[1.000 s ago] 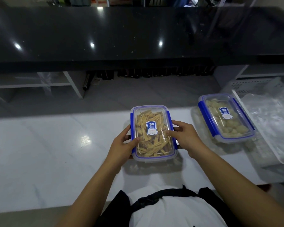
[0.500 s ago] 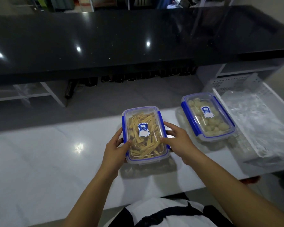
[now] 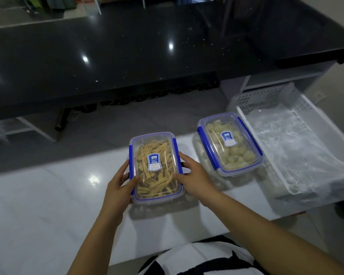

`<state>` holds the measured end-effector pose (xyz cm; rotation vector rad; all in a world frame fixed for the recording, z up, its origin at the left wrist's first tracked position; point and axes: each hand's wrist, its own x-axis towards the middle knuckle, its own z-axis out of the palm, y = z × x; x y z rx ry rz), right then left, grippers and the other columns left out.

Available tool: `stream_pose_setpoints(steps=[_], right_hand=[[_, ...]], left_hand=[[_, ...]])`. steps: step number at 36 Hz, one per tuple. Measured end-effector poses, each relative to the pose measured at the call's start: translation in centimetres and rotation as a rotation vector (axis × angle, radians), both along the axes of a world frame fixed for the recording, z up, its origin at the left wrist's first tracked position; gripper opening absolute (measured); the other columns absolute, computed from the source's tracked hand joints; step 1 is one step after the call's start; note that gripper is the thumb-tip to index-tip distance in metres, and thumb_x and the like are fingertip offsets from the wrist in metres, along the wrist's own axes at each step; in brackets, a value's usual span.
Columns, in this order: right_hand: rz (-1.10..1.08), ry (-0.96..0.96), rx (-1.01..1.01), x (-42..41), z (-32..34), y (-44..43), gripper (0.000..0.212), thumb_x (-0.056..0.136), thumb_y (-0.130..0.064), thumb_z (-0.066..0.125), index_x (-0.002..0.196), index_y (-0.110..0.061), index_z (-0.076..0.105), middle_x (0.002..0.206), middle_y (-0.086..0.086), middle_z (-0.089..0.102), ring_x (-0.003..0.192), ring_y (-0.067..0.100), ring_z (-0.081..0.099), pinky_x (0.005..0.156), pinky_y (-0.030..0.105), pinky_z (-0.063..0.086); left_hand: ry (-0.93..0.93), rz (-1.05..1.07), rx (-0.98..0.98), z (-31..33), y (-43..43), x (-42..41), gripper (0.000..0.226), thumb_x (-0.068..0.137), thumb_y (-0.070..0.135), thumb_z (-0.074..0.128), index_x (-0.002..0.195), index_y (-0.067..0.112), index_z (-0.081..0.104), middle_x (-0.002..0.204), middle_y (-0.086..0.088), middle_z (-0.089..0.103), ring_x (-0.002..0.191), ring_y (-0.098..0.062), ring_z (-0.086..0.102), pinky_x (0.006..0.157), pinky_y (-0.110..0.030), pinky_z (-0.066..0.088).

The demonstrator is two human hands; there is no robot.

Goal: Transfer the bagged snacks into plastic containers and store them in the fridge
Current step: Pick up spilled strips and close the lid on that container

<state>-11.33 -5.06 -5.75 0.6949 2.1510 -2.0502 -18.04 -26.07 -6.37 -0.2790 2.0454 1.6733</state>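
Head view, the only one supplied: the stick-snack container is at the centre of the white counter, lid on, blue side latches apparently folded down; whether its base rests on the counter or is just clear of it cannot be told from the glossy reflection beneath. The left hand grips the left long side, thumb laid on the lid, fingers curled round the wall; the right hand grips the opposite side in the same fashion. A second container, filled with pale round pieces and lidded, stands just to the right, apart from the right hand. Beyond it sits a white perforated basket holding crumpled clear bags; a black worktop runs behind. No fridge is in view.

Assessment: filling appears complete; storage is outstanding.

Hazards: the grip bears on the latches themselves, so a lift could spring one that is not fully seated and release the lid; smooth walls could slip between the palms; swinging right could knock the neighbouring container.
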Motion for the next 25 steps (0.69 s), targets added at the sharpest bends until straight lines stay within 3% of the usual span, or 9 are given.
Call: stream_pose_setpoints(steps=[9, 13, 17, 25], right_hand=[[0.004, -0.002, -0.126, 0.3, -0.7, 0.8, 0.069, 0.092, -0.020, 0.070, 0.096, -0.084, 0.045, 0.117, -0.018, 0.062, 0.114, 0.015, 0.063, 0.089, 0.043, 0.059], [-0.023, -0.083, -0.204, 0.1, -1.4, 1.2, 0.047, 0.089, -0.020, 0.074, 0.110, -0.057, 0.055, 0.116, -0.009, 0.066, 0.109, 0.018, 0.067, 0.083, 0.045, 0.061], [-0.030, -0.254, -0.379, -0.1, -1.2, 1.7, 0.033, 0.088, -0.017, 0.074, 0.120, -0.020, 0.064, 0.104, 0.002, 0.076, 0.090, 0.021, 0.075, 0.064, 0.034, 0.060], [-0.249, -0.224, -0.338, 0.6, -0.7, -1.1, 0.026, 0.088, -0.019, 0.073, 0.113, -0.021, 0.068, 0.097, 0.007, 0.078, 0.086, 0.027, 0.075, 0.073, 0.040, 0.059]], left_hand=[[0.016, 0.046, -0.071, 0.5, 0.9, 0.6, 0.055, 0.091, 0.034, 0.069, 0.142, 0.043, 0.051, 0.122, 0.001, 0.068, 0.097, -0.022, 0.073, 0.064, -0.040, 0.064], [-0.019, 0.054, -0.061, 0.5, 0.5, 0.6, 0.051, 0.092, 0.033, 0.068, 0.140, 0.044, 0.052, 0.117, 0.002, 0.072, 0.093, -0.020, 0.075, 0.061, -0.037, 0.062], [-0.050, 0.049, -0.013, 0.0, 0.1, 0.7, 0.058, 0.077, 0.046, 0.070, 0.133, 0.040, 0.056, 0.100, 0.011, 0.077, 0.087, -0.011, 0.076, 0.056, -0.031, 0.060], [-0.106, -0.143, 0.118, -1.4, -1.5, -0.7, 0.048, 0.075, 0.052, 0.069, 0.121, 0.038, 0.060, 0.094, 0.017, 0.076, 0.084, -0.006, 0.075, 0.057, -0.030, 0.060]])
